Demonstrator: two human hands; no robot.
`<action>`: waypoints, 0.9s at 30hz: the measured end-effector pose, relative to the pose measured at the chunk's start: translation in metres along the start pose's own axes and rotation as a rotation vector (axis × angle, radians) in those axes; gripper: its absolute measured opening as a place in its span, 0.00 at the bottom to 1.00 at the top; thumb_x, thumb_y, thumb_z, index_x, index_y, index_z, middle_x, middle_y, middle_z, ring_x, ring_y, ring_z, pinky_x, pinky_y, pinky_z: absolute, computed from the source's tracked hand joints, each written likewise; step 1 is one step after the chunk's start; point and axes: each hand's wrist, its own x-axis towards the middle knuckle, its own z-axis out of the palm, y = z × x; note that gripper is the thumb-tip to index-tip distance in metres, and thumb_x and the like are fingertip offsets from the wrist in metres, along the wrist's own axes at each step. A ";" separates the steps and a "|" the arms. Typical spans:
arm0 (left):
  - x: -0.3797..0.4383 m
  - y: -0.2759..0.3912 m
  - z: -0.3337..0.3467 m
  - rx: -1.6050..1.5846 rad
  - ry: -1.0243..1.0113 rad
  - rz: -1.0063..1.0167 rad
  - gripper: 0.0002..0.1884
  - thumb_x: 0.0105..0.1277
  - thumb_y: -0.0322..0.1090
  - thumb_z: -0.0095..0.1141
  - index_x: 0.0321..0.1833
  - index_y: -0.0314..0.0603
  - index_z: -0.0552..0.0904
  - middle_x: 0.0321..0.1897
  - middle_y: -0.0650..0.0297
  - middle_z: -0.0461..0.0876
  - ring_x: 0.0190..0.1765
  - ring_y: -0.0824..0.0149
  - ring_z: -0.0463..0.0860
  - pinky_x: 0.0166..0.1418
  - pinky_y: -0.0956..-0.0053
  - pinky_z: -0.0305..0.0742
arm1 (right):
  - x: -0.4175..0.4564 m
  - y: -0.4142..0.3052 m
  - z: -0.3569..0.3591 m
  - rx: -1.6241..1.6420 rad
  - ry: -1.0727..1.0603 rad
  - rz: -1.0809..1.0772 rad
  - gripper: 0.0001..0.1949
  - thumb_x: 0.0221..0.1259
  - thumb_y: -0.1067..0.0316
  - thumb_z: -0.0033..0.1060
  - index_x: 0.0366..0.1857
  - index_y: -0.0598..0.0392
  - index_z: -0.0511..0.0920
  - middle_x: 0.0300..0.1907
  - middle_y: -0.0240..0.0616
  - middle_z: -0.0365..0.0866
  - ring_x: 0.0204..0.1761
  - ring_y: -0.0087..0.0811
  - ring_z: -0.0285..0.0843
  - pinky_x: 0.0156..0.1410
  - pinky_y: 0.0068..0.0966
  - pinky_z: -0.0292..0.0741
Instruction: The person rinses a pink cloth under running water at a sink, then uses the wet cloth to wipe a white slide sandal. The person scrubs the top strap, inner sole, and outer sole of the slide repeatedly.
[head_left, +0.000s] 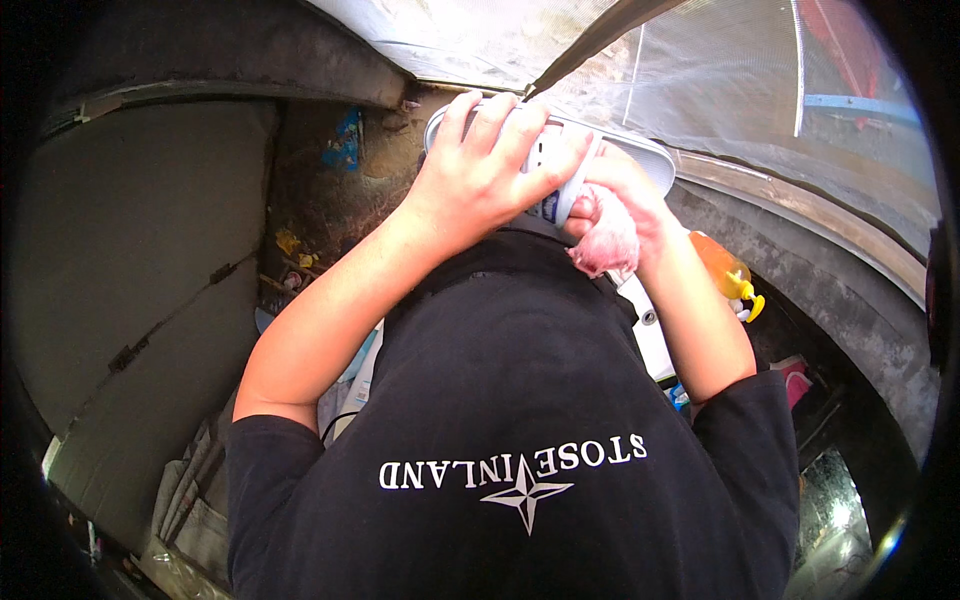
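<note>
Both hands are on a pale grey-blue slide sandal (646, 159), which lies crosswise at the top of the view. My left hand (480, 169) spreads over the sandal's left part, its fingers over the far edge and the thumb on the strap. My right hand (626, 180) is at the strap opening, partly hidden by the sandal and by a bunched pinkish cloth (609, 236). That cloth hangs from the right fingers, below the strap. The strap bears dark markings.
A pump bottle of orange liquid (724, 266) with a yellow top lies right of my right forearm. Mesh screening (697, 82) and a curved ledge (810, 210) bound the far and right sides. A grey panel (150, 300) stands at left. Yellow scraps (289, 241) lie beside my left forearm.
</note>
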 end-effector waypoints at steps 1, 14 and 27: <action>-0.001 0.000 0.001 0.016 0.011 0.012 0.29 0.70 0.44 0.63 0.76 0.66 0.82 0.66 0.58 0.84 0.64 0.53 0.83 0.71 0.47 0.77 | -0.004 0.001 0.001 -0.049 0.019 0.025 0.12 0.78 0.67 0.66 0.57 0.60 0.83 0.30 0.36 0.86 0.26 0.27 0.86 0.30 0.27 0.86; -0.026 -0.016 -0.004 -0.057 0.098 -0.014 0.30 0.70 0.39 0.65 0.76 0.69 0.84 0.70 0.60 0.83 0.68 0.53 0.80 0.72 0.48 0.77 | -0.033 -0.001 0.008 -0.104 0.143 0.016 0.21 0.76 0.72 0.66 0.69 0.62 0.77 0.38 0.34 0.83 0.29 0.22 0.80 0.31 0.25 0.84; -0.011 -0.024 -0.024 -0.144 -0.148 -0.066 0.42 0.53 0.40 0.76 0.78 0.59 0.83 0.67 0.57 0.82 0.64 0.50 0.81 0.71 0.50 0.77 | -0.037 -0.007 0.033 -0.489 0.215 0.150 0.16 0.74 0.71 0.66 0.61 0.65 0.82 0.28 0.36 0.86 0.19 0.26 0.81 0.26 0.26 0.83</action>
